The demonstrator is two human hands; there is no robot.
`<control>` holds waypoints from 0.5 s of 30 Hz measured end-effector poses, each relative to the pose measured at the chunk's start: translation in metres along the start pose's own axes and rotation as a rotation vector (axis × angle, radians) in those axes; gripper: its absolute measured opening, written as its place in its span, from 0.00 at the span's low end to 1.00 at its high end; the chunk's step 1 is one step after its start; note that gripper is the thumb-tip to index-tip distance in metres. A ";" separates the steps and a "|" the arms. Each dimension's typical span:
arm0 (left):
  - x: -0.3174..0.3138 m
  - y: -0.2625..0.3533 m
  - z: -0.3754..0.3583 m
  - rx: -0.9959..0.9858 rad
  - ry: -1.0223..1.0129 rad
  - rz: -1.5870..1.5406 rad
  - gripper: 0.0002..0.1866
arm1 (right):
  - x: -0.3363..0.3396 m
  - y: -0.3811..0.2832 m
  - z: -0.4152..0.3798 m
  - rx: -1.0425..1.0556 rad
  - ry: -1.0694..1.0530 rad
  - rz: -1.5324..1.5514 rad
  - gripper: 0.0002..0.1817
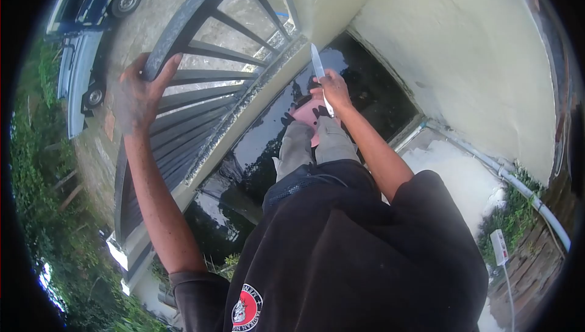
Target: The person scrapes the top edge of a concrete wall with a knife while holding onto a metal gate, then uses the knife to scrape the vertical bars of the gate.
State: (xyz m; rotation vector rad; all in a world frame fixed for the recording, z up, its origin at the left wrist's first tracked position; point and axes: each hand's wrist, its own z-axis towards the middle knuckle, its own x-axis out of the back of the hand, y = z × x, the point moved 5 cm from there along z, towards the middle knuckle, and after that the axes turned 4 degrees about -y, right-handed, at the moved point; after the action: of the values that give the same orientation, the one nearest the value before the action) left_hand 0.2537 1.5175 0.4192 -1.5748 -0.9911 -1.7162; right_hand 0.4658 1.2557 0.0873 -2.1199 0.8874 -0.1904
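Observation:
My left hand is wrapped round the top rail of a dark metal railing, at the upper left. Nearer the centre, my right hand is closed on a knife with a long pale blade that points away from me. The light end of its handle shows below my fingers. Beneath that hand, a pink thing lies around my feet, partly hidden by my legs and hand; I cannot make out what it is. Dark water surrounds it.
A pale wall rises at the right, with a grey pipe along its base. A white power strip with a cable hangs at the lower right. Beyond the railing stands a vehicle. Green plants fill the left side.

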 end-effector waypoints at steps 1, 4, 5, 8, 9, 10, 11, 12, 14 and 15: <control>0.001 -0.003 -0.002 0.003 0.031 0.037 0.38 | -0.003 -0.011 0.000 0.041 -0.022 -0.054 0.12; 0.008 0.003 -0.004 0.060 0.005 0.041 0.38 | -0.004 -0.035 0.010 0.143 -0.073 -0.203 0.10; 0.008 0.003 -0.005 0.060 0.004 0.041 0.39 | -0.003 -0.042 0.009 0.186 -0.089 -0.283 0.09; 0.009 0.003 -0.005 0.100 -0.058 0.003 0.40 | -0.003 -0.075 -0.001 0.268 -0.069 -0.493 0.08; 0.008 -0.001 -0.004 0.113 -0.088 -0.005 0.41 | -0.006 -0.093 -0.008 0.302 -0.058 -0.658 0.08; 0.004 -0.007 -0.003 0.076 -0.037 -0.049 0.44 | -0.010 -0.110 -0.014 0.402 -0.055 -0.759 0.10; 0.007 -0.010 -0.002 0.083 -0.028 -0.057 0.44 | -0.010 -0.123 -0.013 0.411 -0.057 -0.770 0.10; 0.007 -0.009 -0.002 0.065 -0.039 -0.036 0.45 | -0.016 -0.147 -0.017 0.679 -0.049 -0.944 0.10; -0.003 -0.017 -0.002 -0.011 0.083 -0.034 0.49 | -0.035 -0.187 -0.031 1.063 -0.049 -1.219 0.11; -0.005 -0.018 0.002 -0.016 -0.008 -0.066 0.48 | -0.047 -0.211 -0.042 1.177 -0.056 -1.322 0.12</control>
State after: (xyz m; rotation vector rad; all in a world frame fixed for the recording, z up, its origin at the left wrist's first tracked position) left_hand 0.2406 1.5282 0.4123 -1.5768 -1.0470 -1.7678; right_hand 0.5255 1.3498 0.2777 -1.1980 -0.7077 -1.0037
